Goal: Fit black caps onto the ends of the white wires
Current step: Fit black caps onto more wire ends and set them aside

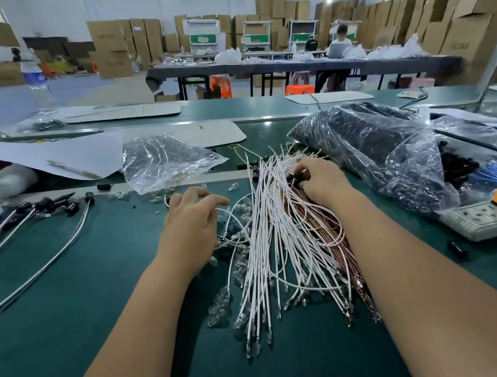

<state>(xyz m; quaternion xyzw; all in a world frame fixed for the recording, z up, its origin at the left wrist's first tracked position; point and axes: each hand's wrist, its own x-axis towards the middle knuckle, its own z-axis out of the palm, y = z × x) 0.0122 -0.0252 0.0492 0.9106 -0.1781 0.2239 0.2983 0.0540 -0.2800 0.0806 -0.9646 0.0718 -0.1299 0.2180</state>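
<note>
A loose bundle of white wires [270,231] lies fanned out on the green mat [85,292], with brown wires [320,230] under its right side. My right hand [319,182] rests on the bundle's far end, its fingers curled round a small black cap [295,175]. My left hand [191,220] hovers to the left of the bundle with fingers loosely bent, holding nothing. Several wires with black caps fitted [47,206] lie at the far left. Clear sleeves [221,308] are scattered beside the bundle.
A large clear bag of black caps [366,145] sits at the right, a smaller clear bag [167,162] behind my left hand. A power strip with an orange plug [490,215] lies at the right edge. Paper and a pen [71,169] lie at the back left.
</note>
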